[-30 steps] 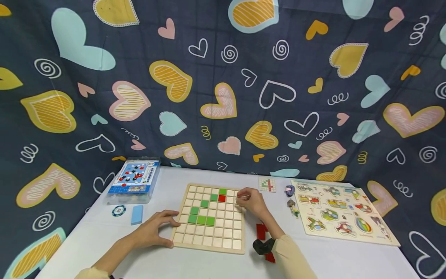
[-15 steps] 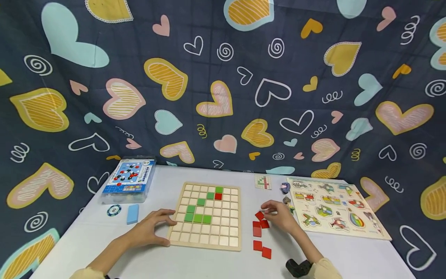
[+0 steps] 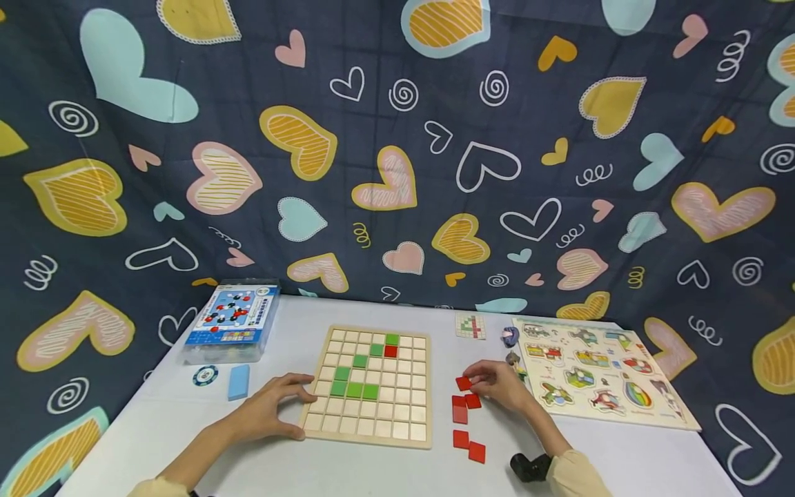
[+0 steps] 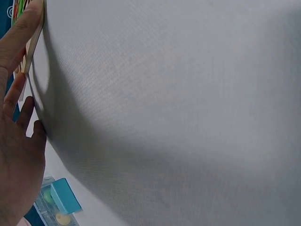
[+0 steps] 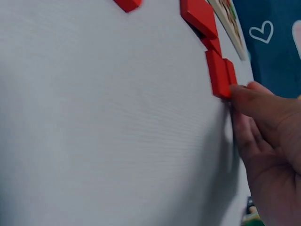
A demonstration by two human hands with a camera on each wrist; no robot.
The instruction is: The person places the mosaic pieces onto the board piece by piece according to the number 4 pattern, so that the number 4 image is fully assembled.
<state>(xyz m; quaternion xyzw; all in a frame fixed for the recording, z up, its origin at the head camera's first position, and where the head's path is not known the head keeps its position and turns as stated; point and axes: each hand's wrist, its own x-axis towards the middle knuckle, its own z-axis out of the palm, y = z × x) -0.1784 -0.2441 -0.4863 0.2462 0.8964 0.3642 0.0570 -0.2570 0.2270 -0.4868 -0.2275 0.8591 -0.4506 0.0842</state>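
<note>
A square wooden grid board point(image 3: 384, 413) lies on the white table, with several green tiles point(image 3: 353, 390) and one red tile point(image 3: 390, 351) in its cells. My left hand point(image 3: 267, 411) rests against the board's left edge, its thumb near the lower corner and its fingers stretched higher up. Right of the board, my right hand point(image 3: 497, 383) pinches a loose red tile point(image 3: 462, 384) at its right side; the right wrist view shows the thumb point(image 5: 244, 101) on that tile's end. Several more red tiles point(image 3: 459, 412) lie just below it, some overlapping.
A small pattern card point(image 3: 470, 326) lies behind the tiles. Two small figurines point(image 3: 510, 337) stand beside a wooden picture puzzle point(image 3: 605, 373) at right. At left are a boxed molecule set point(image 3: 236, 321), a poker chip point(image 3: 205, 375) and a blue block point(image 3: 239, 382). A patterned cloth hangs behind.
My right hand has left the board's upper right edge, come down to the loose red tiles and taken hold of one. The left hand stays at the board's left edge.
</note>
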